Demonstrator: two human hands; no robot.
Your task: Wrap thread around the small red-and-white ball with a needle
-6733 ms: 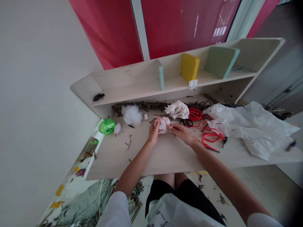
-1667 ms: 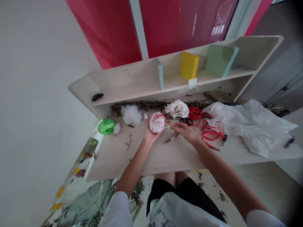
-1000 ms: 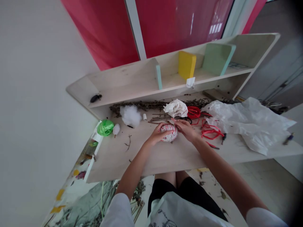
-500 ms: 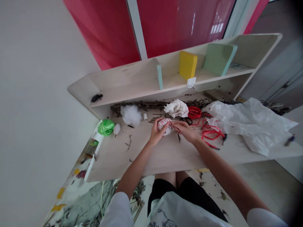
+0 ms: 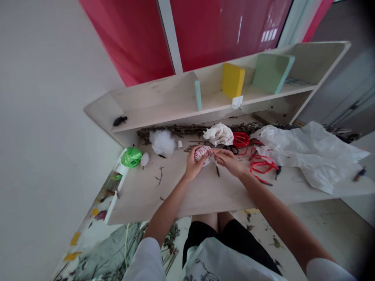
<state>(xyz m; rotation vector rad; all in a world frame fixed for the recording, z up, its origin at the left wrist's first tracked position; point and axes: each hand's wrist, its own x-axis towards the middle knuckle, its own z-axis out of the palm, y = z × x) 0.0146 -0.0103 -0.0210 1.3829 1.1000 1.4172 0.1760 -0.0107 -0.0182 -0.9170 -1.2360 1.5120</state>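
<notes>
My left hand (image 5: 193, 166) grips the stripy ball (image 5: 202, 155), likely steadying it; my right hand (image 5: 228, 160) pinches (can't see what).

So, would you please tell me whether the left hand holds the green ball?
No, the left hand holds the red-white ball; the green ball lies apart.

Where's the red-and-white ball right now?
In the head view, the red-and-white ball is near the middle, held in the left hand, with the right hand just to its right.
</notes>
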